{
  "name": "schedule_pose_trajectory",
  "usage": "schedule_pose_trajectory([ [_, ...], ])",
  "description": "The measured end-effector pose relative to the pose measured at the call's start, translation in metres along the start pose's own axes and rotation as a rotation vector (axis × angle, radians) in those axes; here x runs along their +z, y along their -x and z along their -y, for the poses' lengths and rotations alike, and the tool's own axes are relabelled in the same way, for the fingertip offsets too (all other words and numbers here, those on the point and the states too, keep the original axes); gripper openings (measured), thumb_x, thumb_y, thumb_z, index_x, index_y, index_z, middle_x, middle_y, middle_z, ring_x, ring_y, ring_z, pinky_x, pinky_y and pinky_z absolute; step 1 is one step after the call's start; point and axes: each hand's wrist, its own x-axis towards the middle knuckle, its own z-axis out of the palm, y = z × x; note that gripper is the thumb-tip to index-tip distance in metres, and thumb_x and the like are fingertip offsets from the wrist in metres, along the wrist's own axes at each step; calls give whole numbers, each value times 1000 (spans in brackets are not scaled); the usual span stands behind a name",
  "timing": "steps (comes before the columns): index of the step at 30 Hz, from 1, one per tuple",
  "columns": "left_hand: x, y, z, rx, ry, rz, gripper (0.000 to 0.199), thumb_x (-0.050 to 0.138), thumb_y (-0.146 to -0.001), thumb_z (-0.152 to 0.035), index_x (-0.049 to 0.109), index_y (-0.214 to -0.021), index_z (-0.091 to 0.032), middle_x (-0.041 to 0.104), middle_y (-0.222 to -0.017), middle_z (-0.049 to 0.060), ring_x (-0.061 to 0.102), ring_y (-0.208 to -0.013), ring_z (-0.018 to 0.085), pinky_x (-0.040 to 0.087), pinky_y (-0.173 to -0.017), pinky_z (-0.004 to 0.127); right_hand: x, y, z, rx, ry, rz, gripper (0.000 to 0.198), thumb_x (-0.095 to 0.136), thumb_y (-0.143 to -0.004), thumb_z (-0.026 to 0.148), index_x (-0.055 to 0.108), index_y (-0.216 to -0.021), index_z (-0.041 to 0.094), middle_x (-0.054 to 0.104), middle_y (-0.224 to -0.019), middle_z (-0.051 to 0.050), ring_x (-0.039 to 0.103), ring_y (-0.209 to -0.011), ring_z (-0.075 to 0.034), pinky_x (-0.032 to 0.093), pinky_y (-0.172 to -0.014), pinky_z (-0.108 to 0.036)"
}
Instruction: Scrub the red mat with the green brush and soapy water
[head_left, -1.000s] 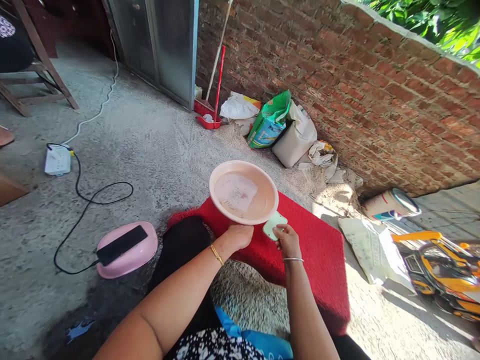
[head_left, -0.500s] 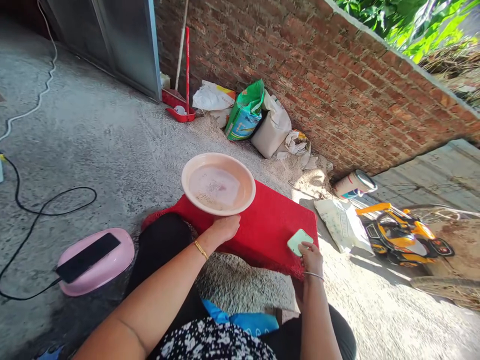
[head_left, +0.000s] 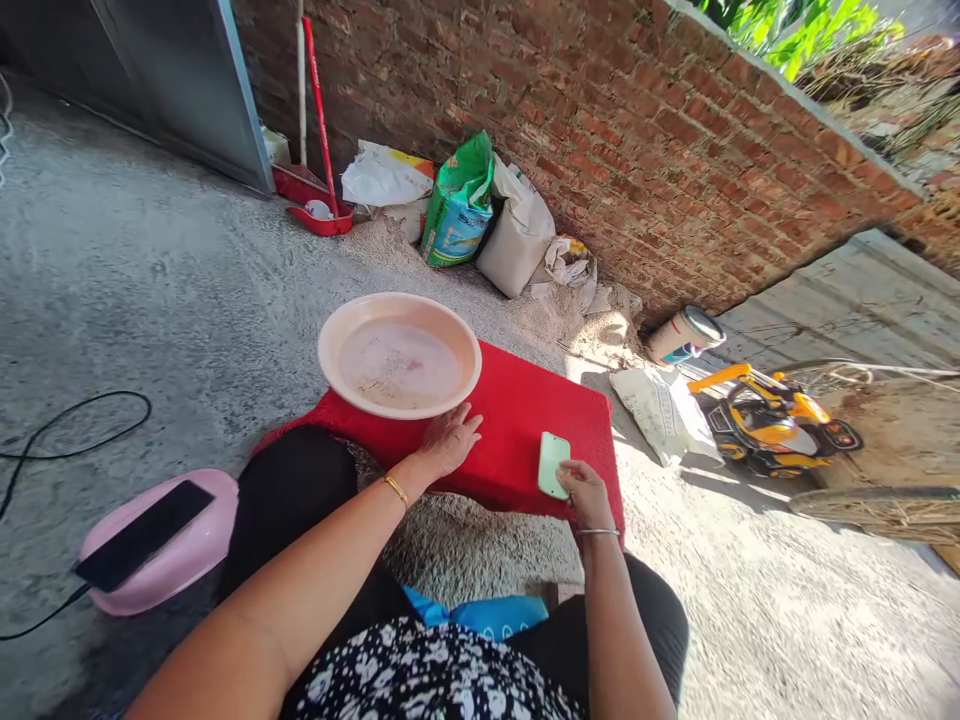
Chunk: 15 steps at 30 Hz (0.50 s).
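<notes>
My left hand (head_left: 450, 440) is beside the near rim of a pale pink basin (head_left: 328, 375), its fingers spread over the red cloth (head_left: 532, 400). The basin stands at the left end of the cloth-covered surface, with cloudy liquid and some brownish specks in it. At the right, my right hand (head_left: 586, 492) is closed on the edge of a pale green flat piece (head_left: 553, 464), a rectangle with rounded corners. That piece is over the cloth; its exact kind cannot be made out.
A pink oval stool or tub (head_left: 214, 535) carries a black phone (head_left: 146, 535) with a cable. Several sacks (head_left: 456, 215) and a red dustpan (head_left: 330, 222) lie along the brick wall (head_left: 570, 120). A yellow toy excavator (head_left: 780, 425), a bucket (head_left: 675, 338) and a flattened sack (head_left: 664, 415) are at the right.
My left hand has come out from under the basin's rim, and its fingers have spread. My right hand has brought the green piece left and turned it more upright. The view has shifted.
</notes>
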Motion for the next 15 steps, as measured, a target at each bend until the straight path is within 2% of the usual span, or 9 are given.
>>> schedule_pose_trajectory([
  [3, 5, -2, -5, -1, -24, -45, 40, 52, -91, -38, 60, -125, -18, 50, -139, 16, 44, -130, 30, 35, -108, 46, -69, -2, -15, 9, 98, -252, 34, 69, -49, 41, 63, -74, 19, 41, -47, 8, 41, -45, -11, 33, -43, -25],
  [5, 6, -3, -6, -26, -29, -64, 44, 50, -91, -43, 59, -127, -18, 50, -139, 16, 44, -131, 30, 35, -108, 45, -86, 1, -19, -11, 164, -350, 33, 67, -53, 41, 65, -76, 19, 40, -47, 8, 42, -47, -11, 33, -45, -25],
  [6, 7, -4, -6, -40, -31, -70, 45, 49, -92, -45, 58, -127, -19, 50, -138, 16, 44, -130, 30, 36, -107, 45, -83, 5, -18, -35, 169, -349, 33, 67, -55, 42, 65, -78, 18, 42, -49, 7, 42, -48, -12, 33, -46, -25],
  [8, 7, -5, -4, -54, -37, -76, 46, 46, -92, -46, 58, -127, -18, 52, -136, 16, 45, -129, 30, 37, -106, 44, -55, 14, -13, -96, 113, -219, 32, 68, -59, 43, 65, -80, 19, 46, -54, 6, 43, -51, -11, 35, -48, -24],
  [11, 7, -6, -2, -37, -48, -89, 45, 45, -93, -45, 59, -125, -17, 54, -134, 16, 47, -127, 30, 38, -105, 44, 14, 32, 2, -136, -8, 132, 30, 68, -61, 44, 64, -77, 19, 48, -58, 5, 42, -53, -10, 35, -49, -22],
  [13, 8, -7, -1, -25, -52, -103, 43, 43, -94, -43, 61, -124, -17, 55, -133, 17, 48, -126, 30, 38, -105, 45, 53, 42, 9, -128, -42, 298, 27, 67, -62, 44, 63, -74, 20, 47, -55, 6, 40, -52, -9, 33, -49, -21],
  [15, 9, -7, -1, -19, -55, -112, 43, 42, -95, -43, 61, -122, -17, 56, -131, 16, 48, -125, 30, 38, -105, 45, 69, 47, 11, -121, -34, 368, 24, 66, -63, 42, 62, -72, 20, 44, -53, 7, 38, -52, -8, 31, -48, -20],
])
